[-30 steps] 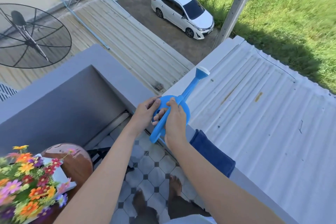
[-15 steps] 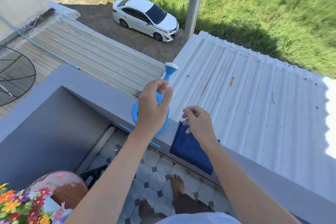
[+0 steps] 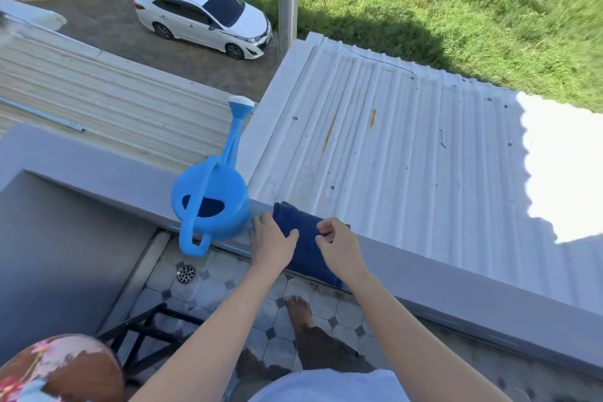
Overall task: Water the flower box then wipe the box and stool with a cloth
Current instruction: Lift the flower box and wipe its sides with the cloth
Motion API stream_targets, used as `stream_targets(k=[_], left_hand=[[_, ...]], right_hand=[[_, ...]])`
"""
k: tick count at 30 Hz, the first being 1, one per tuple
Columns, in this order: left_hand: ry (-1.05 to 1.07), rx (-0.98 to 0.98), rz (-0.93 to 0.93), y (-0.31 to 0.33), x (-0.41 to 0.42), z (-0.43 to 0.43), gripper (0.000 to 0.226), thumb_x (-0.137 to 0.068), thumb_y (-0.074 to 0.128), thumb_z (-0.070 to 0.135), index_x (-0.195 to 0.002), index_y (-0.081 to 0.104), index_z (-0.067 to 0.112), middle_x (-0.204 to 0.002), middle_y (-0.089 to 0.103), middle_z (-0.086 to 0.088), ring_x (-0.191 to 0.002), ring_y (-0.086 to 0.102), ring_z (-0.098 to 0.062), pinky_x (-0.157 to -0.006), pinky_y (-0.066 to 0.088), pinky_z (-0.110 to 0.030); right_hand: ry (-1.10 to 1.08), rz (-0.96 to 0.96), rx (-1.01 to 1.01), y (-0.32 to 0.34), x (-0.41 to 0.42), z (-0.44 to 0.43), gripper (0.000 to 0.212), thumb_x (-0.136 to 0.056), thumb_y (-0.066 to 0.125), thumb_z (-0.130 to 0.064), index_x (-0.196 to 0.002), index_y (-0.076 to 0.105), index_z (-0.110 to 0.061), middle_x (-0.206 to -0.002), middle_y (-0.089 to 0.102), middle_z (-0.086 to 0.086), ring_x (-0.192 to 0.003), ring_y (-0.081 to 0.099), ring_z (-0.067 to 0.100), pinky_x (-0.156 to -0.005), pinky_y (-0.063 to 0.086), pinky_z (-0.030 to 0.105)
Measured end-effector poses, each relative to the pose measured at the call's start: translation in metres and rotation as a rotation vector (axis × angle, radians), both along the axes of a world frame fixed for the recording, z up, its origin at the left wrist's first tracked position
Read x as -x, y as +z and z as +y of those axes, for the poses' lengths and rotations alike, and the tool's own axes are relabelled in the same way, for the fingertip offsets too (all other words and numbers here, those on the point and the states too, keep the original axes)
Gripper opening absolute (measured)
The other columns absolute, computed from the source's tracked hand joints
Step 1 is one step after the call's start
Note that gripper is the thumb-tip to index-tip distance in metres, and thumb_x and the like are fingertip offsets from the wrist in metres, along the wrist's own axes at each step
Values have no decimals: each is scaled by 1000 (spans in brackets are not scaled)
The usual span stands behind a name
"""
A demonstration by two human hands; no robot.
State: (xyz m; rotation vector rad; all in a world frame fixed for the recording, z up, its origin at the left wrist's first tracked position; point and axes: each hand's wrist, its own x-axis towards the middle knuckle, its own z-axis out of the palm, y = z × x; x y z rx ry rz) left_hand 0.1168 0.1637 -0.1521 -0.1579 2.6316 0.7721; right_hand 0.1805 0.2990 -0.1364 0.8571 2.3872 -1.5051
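Head view: hands (2) (image 3: 272, 246) (image 3: 339, 246) on cloth (image 3: 305, 238).

Bare forearms, barefoot, pale shirt (image 3: 326, 385)

Grey parapet ledge (image 3: 424, 266) carries two items. Blue watering can (image 3: 212, 206) stands upright on it, spout over the roof side, handle overhanging the balcony side. Folded dark blue cloth (image 3: 305, 245) lies just right of the can, draped over the ledge's inner edge.
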Motion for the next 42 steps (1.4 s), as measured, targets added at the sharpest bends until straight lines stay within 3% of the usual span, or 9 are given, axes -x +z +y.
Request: stream_targets(k=[6,9,16,20,22,25,31,36,42], left_hand=[[52,-242,-241,5,-3,-10,28,-78,74,32,-91,62,10,-90,68,-6,-81,61,-20,-54,41,-25],[-35,-382,-222,22,-13,-28,21,-83,71,31,-69,59,19,-68,64,5,-68,60,-12,-51,38,-20],[140,-437,-84,44,-43,-124,35,-90,63,37,-73,61,7,-64,53,-4,-62,45,-16,-59,33,-19],[487,-455,53,55,-68,-180,12,-90,65,33,-86,70,22,-81,68,2,-75,61,-13,-64,44,-16],[687,-462,123,53,-84,-213,11,-91,63,31,-89,70,22,-87,70,0,-79,62,-15,-68,46,-22],[1009,-578,-15,45,-114,-252,17,-96,55,29,-90,67,19,-84,66,-2,-68,56,-17,-58,44,-28],[1585,-861,-165,31,-169,-289,22,-101,43,24,-88,58,15,-75,62,-4,-57,49,-16,-52,35,-28],[1796,-944,-63,12,-190,-308,16,-102,38,22,-111,51,16,-88,65,-7,-56,46,-16,-49,33,-30],[1832,-920,-24,-16,-191,-324,42,-103,38,35,-88,67,8,-66,48,-2,-57,38,-15,-52,30,-26]], right_hand=[[185,-37,-106,-9,-3,-15,55,-89,61,-7,-141,48,-21,-137,53,0,-121,52,17,-103,48,35],[321,-106,-196,-9,0,-25,70,-90,64,-19,-154,36,-23,-151,41,4,-134,46,22,-107,44,32],[677,11,-386,-6,10,-77,31,-92,64,-38,-118,70,-23,-116,55,4,-112,48,22,-93,42,40],[837,81,-279,4,23,-138,9,-91,64,-30,-85,68,-23,-88,60,2,-86,53,21,-72,37,35],[885,104,-188,10,26,-168,28,-92,66,-27,-67,55,-19,-69,50,-1,-66,45,15,-59,31,31],[940,107,-90,16,24,-209,42,-94,65,-28,-65,46,-4,-60,40,2,-56,34,14,-53,25,31],[978,40,9,11,1,-276,44,-95,65,-28,-65,37,-12,-60,33,3,-57,30,15,-54,21,33],[953,-38,28,1,-16,-311,46,-94,65,-27,-66,31,-13,-64,29,6,-58,27,18,-55,19,32],[948,-52,54,-5,-20,-325,44,-93,68,-27,-68,37,-9,-65,33,9,-59,29,19,-56,20,33]])
